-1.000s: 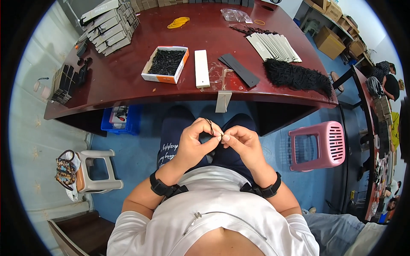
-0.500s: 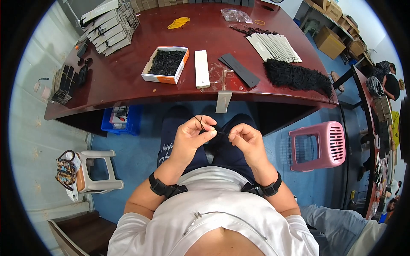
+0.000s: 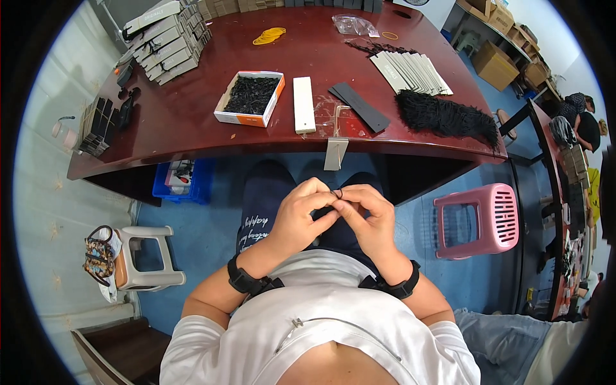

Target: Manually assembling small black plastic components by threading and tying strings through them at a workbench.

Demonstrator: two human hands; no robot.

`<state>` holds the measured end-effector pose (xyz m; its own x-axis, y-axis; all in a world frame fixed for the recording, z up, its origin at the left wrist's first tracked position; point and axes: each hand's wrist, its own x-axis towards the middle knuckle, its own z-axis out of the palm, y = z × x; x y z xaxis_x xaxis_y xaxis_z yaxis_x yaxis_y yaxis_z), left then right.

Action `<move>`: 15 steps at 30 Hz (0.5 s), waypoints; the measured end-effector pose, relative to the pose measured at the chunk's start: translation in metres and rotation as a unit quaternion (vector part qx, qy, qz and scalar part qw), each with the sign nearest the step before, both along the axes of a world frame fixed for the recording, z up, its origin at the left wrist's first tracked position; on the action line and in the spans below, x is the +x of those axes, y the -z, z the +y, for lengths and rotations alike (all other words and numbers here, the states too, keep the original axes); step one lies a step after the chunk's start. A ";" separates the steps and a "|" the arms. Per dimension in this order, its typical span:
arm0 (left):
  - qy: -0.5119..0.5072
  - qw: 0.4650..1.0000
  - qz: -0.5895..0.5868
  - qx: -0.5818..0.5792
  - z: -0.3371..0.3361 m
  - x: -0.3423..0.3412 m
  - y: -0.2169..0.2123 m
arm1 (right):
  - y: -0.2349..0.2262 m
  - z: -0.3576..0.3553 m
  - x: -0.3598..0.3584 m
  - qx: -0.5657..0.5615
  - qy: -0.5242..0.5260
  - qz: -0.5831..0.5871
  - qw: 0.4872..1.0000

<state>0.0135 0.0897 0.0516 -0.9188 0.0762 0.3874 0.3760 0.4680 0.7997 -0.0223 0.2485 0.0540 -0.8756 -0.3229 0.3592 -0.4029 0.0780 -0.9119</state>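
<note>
Above my lap, just short of the table edge, both hands meet at a thin black cord (image 3: pixel 337 194). A small loop of it shows between the fingertips. My left hand (image 3: pixel 304 215) pinches the cord with thumb and forefinger, and my right hand (image 3: pixel 367 213) pinches it from the other side. Most of the cord is hidden by the fingers. Beyond them, a small card-like tag (image 3: pixel 335 154) hangs over the front edge of the table, held by a wire. On the table lie a white tag strip (image 3: pixel 303 104) and crossed dark grey strips (image 3: pixel 361 108).
On the red-brown table (image 3: pixel 308 51) are an open box of short black cords (image 3: pixel 250 96), a bundle of black cords (image 3: pixel 446 119), fanned tags (image 3: pixel 410 72) and stacked tags (image 3: pixel 168 48). A pink stool (image 3: pixel 497 218) stands right, a white stool (image 3: pixel 151 260) left.
My hands have come together; the right moved left towards the left hand. The cord stretched between them is now a small loop at the touching fingertips.
</note>
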 end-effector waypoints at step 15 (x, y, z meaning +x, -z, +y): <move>0.118 0.981 -0.044 0.146 -0.015 -0.016 -0.008 | 0.007 0.012 -0.007 -0.135 -0.094 -0.230 0.959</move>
<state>-0.0028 0.0750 0.0601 -0.9196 0.1877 0.3450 0.3704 0.1219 0.9209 -0.0288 0.2604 0.0475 -0.8968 -0.4404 0.0412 0.0631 -0.2197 -0.9735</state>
